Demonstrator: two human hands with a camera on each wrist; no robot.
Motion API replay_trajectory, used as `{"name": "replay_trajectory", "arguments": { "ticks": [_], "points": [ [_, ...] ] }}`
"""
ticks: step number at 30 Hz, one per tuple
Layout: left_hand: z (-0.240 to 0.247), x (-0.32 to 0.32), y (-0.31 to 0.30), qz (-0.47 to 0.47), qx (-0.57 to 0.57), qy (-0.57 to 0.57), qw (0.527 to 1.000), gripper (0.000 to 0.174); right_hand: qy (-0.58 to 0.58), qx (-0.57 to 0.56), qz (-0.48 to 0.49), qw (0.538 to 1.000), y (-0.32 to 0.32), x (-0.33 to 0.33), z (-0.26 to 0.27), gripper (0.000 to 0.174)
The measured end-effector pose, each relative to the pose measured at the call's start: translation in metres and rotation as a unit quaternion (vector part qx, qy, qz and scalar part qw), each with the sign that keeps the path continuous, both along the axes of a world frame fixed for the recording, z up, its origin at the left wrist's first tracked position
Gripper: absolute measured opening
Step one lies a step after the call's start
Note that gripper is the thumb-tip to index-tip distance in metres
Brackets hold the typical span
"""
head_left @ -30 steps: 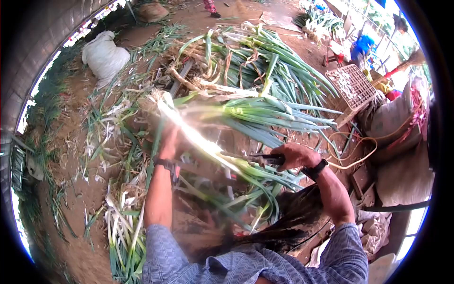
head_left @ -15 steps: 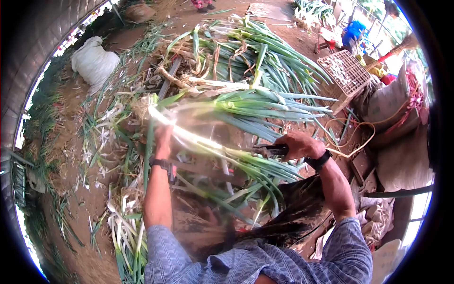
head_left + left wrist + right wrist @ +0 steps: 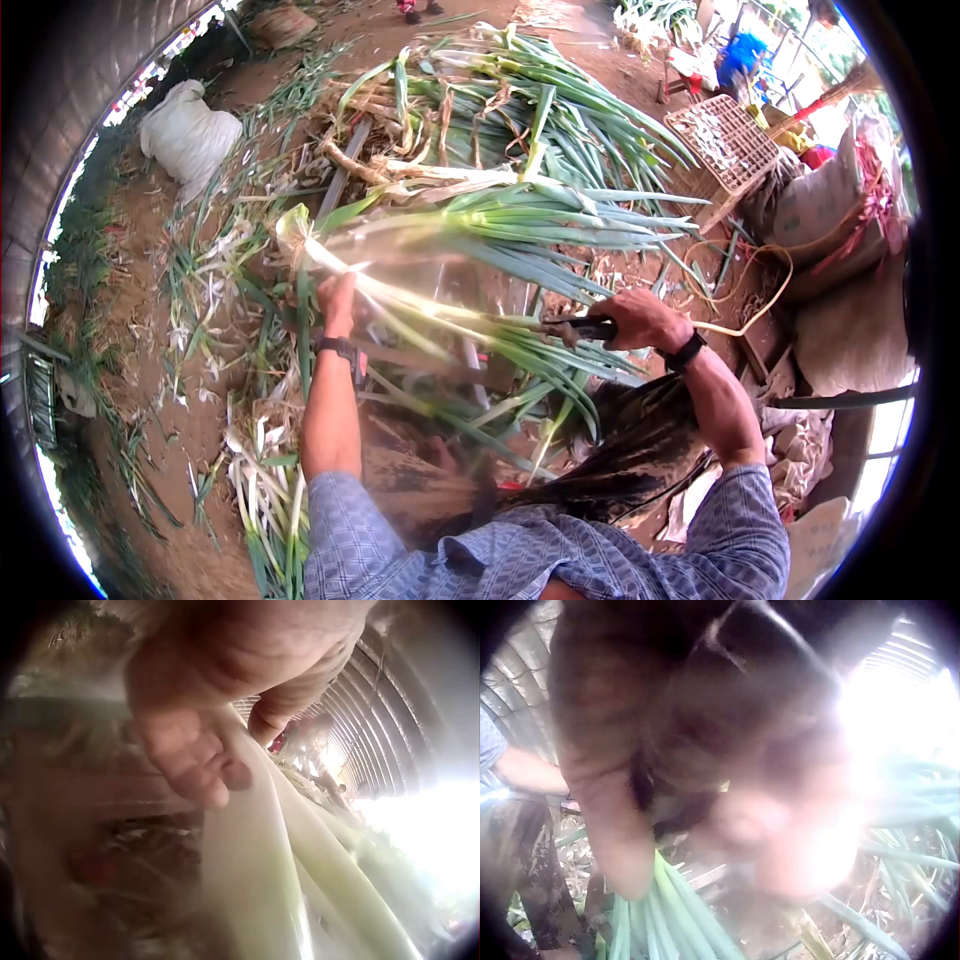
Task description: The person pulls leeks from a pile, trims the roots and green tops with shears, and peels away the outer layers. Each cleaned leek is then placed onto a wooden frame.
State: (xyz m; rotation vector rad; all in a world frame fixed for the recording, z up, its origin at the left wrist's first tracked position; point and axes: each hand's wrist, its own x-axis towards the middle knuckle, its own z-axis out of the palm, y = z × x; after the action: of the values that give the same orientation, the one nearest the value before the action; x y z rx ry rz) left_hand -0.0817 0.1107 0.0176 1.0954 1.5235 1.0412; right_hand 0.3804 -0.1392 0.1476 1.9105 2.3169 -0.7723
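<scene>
My left hand (image 3: 338, 295) grips a couple of green onions (image 3: 335, 262) near their root end. In the left wrist view its fingers (image 3: 196, 761) curl against thick white stalks (image 3: 251, 877). The stalks slant across to the right into green leaves (image 3: 560, 365), with a pale blur around them. My right hand (image 3: 645, 318) holds a black air blow gun (image 3: 580, 328), its slim nozzle pointing left along the stalks where white turns green. Glare and blur hide most of the gun in the right wrist view, where green leaves (image 3: 667, 915) hang just below my hand (image 3: 727, 772).
A big heap of green onions (image 3: 600, 130) lies beyond my hands, with another bundle (image 3: 265, 500) at lower left. A pale hose (image 3: 760, 320) loops by my right hand. A plastic crate (image 3: 725, 145), stuffed sacks (image 3: 835, 230) and a white sack (image 3: 190, 140) stand around.
The view has shifted slightly. My right hand and the blow gun have moved a little right along the stalks. The held stalks now look more spread apart; both hands keep their grip.
</scene>
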Motion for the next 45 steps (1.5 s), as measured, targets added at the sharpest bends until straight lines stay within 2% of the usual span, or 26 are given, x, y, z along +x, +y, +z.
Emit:
{"name": "replay_trajectory", "arguments": {
  "ticks": [4,8,11,14,18,22,26,29,30,33,34,37,41,42,45],
  "points": [
    [0.016,0.008,-0.007,0.000,-0.020,-0.038,0.999,0.023,0.029,0.029,0.020,0.999,0.005,-0.006,0.001,0.039],
    [0.031,0.014,-0.016,-0.010,-0.036,-0.081,0.996,0.026,0.021,0.031,-0.005,0.999,0.010,-0.006,-0.011,0.041],
    [0.032,0.019,-0.013,-0.036,-0.050,-0.046,0.997,0.026,0.016,0.023,-0.006,1.000,0.012,-0.009,-0.010,0.043],
    [0.025,0.020,-0.011,-0.055,-0.016,-0.063,0.996,0.026,0.056,0.035,-0.002,0.998,0.015,-0.015,-0.005,0.044],
    [0.041,0.033,-0.022,-0.062,0.006,-0.125,0.990,0.027,0.069,0.092,-0.008,0.993,0.019,-0.031,-0.004,0.038],
    [0.042,0.036,-0.018,-0.061,0.001,-0.145,0.988,0.027,0.036,0.093,0.003,0.995,0.030,-0.048,-0.009,0.040],
    [0.022,0.028,-0.007,-0.066,0.017,-0.107,0.992,0.027,0.041,0.112,-0.003,0.993,0.042,-0.062,-0.012,0.040],
    [0.012,0.026,-0.004,-0.093,0.053,-0.023,0.994,0.028,0.077,0.155,-0.010,0.985,0.049,-0.070,-0.008,0.041],
    [0.035,0.039,-0.019,-0.094,0.046,-0.071,0.992,0.030,0.079,0.148,0.001,0.986,0.053,-0.073,-0.008,0.040],
    [0.035,0.043,-0.018,-0.099,0.079,-0.064,0.990,0.031,0.064,0.136,-0.018,0.988,0.061,-0.085,-0.003,0.040],
    [0.038,0.043,-0.021,-0.098,0.055,-0.064,0.992,0.032,0.099,0.155,-0.025,0.983,0.064,-0.087,-0.003,0.038],
    [0.033,0.048,-0.024,-0.119,0.113,-0.012,0.986,0.032,0.177,0.224,0.000,0.958,0.071,-0.098,0.001,0.036],
    [0.033,0.047,-0.027,-0.136,0.104,-0.044,0.984,0.031,0.178,0.186,-0.016,0.966,0.080,-0.105,0.005,0.035],
    [0.046,0.052,-0.035,-0.139,0.113,-0.035,0.983,0.029,0.183,0.197,-0.021,0.963,0.079,-0.108,0.009,0.036],
    [0.041,0.049,-0.034,-0.123,0.082,0.037,0.988,0.028,0.184,0.256,0.010,0.949,0.080,-0.117,0.017,0.037]
  ]
}}
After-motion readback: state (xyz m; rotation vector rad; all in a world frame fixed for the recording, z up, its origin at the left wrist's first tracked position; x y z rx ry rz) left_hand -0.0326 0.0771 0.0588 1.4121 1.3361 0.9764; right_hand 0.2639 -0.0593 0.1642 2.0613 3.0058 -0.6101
